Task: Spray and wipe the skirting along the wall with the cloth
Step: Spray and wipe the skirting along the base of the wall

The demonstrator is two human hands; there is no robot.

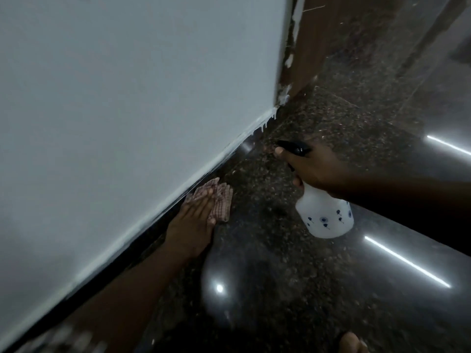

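Head cam, the only view we had: pretty dim room, so bear with us. A plain white wall (127, 98) filled the whole left side, and the skirting (144, 238) ran along its foot as a dark glossy strip. The wall paint had slopped over its top edge, with little white drips (265, 123) near the corner. At that corner the wall met a brown wooden door frame (318, 34), also smeared with white.

The floor (280, 276) was dark speckled polished stone, shiny enough to mirror two tube lights as bright streaks and a round glare spot.

Our left hand (193, 225) lay flat on the red-checked cloth (221, 200), grip released, fingers straight, pressing it down right at the skirting. We couldn't tell exactly where skirting ended and floor began under it, since both looked like the same stone.

Our right hand (313, 169) hovered just beside, grip wrapped around the neck of the spray bottle (326, 217), which was white with small blue marks. Its black trigger head (293, 147) pointed toward the skirting. Bare toes (351, 342) poked in at the bottom edge.
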